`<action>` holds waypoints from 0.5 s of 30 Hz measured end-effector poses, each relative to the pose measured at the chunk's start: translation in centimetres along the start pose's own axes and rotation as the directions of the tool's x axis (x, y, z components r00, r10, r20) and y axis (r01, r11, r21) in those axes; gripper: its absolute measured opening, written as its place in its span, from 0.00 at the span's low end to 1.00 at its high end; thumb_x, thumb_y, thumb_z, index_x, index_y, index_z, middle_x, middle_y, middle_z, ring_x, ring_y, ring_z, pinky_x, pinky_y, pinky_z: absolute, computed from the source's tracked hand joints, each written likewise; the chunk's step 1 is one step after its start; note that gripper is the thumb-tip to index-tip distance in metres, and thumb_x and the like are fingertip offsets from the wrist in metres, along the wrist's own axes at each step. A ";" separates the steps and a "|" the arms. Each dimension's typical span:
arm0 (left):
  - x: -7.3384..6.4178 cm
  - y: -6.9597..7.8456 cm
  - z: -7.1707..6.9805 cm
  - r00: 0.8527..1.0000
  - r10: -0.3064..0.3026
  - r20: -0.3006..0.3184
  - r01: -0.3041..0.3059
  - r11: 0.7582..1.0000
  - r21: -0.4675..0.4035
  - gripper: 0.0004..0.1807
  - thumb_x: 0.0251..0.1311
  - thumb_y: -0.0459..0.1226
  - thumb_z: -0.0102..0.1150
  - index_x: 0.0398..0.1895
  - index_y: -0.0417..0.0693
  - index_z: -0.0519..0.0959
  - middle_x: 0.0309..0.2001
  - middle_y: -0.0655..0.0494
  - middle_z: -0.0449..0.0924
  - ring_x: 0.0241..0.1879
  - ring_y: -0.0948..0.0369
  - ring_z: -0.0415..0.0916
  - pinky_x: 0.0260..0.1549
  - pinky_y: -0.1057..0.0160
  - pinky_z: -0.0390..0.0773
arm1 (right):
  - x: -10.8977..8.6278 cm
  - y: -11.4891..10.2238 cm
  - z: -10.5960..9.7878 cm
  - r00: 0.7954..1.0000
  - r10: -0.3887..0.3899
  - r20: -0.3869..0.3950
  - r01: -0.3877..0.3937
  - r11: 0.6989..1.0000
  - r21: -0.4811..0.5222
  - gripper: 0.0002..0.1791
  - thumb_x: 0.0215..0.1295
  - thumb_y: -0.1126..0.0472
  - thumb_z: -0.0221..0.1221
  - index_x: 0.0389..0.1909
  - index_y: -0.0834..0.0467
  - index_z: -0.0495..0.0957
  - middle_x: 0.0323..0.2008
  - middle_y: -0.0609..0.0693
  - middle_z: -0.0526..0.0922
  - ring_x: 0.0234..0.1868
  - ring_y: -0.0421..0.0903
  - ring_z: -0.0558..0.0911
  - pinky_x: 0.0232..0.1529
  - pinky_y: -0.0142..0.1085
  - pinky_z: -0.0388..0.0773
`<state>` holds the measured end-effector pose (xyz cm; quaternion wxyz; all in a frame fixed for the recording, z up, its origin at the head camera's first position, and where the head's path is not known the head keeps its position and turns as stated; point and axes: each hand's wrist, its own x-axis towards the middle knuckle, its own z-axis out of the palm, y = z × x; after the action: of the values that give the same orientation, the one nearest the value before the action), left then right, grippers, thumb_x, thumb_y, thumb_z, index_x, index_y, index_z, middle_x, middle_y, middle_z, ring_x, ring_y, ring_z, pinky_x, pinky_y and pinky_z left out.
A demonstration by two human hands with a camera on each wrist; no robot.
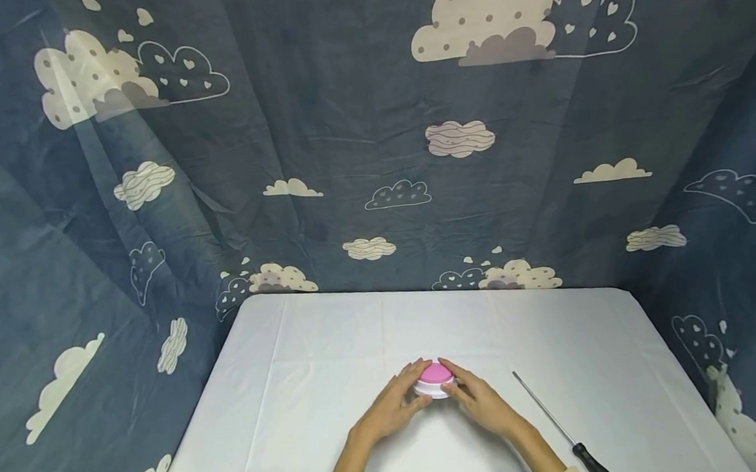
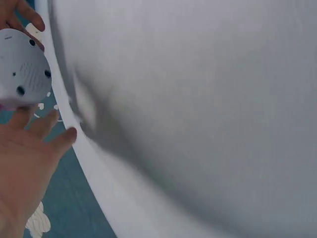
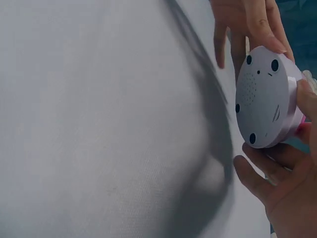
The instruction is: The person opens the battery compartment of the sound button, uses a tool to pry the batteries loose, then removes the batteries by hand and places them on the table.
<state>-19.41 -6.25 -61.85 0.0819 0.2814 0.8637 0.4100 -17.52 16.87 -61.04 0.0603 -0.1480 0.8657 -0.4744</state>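
Observation:
A round push-button buzzer [image 1: 437,385] with a pink top and white base is held between both hands over the white table. My left hand [image 1: 390,408] grips its left side, and my right hand [image 1: 485,404] grips the right side with the thumb against the rim. In the right wrist view the flat white underside of the buzzer [image 3: 262,101] shows, with small speaker holes and several dark round feet. The left wrist view cuts off part of the buzzer [image 2: 25,69], and the left thumb cannot be made out there.
A long screwdriver [image 1: 590,461] with a black handle lies on the table [image 1: 333,341] to the right of the right forearm, its tip pointing away. Behind and beside the table hangs a dark blue curtain [image 1: 344,121] with a cloud pattern.

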 end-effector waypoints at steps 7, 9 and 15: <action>0.6 0.2 0.0 0.998 0.028 -0.058 -0.033 0.995 -0.096 0.33 0.77 0.51 0.50 0.81 0.57 0.61 0.80 0.44 0.58 0.80 0.45 0.57 0.75 0.32 0.55 | 0.4 -0.5 -0.2 1.000 0.021 0.007 -0.021 0.997 0.071 0.35 0.79 0.49 0.55 0.81 0.54 0.58 0.76 0.66 0.66 0.70 0.65 0.74 0.64 0.55 0.78; 0.6 0.4 0.0 0.998 0.009 -0.057 -0.016 0.993 -0.119 0.32 0.77 0.51 0.49 0.81 0.58 0.61 0.81 0.45 0.59 0.80 0.46 0.57 0.75 0.33 0.54 | 0.4 -0.7 -0.1 1.000 0.012 0.008 -0.012 0.998 0.066 0.35 0.78 0.49 0.56 0.81 0.53 0.58 0.77 0.65 0.65 0.72 0.64 0.72 0.64 0.53 0.78; 0.6 1.0 -0.3 0.998 -0.012 -0.057 0.000 0.977 -0.211 0.31 0.78 0.49 0.49 0.81 0.59 0.62 0.80 0.44 0.59 0.79 0.46 0.57 0.76 0.40 0.58 | 0.2 -0.7 -0.2 1.000 -0.018 -0.023 0.019 1.000 0.025 0.35 0.80 0.51 0.54 0.82 0.47 0.56 0.78 0.62 0.64 0.71 0.66 0.74 0.62 0.58 0.79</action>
<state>-19.63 -5.62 -60.89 0.0875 0.2566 0.8181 0.5072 -17.61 16.59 -60.37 0.0477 -0.1498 0.8588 -0.4876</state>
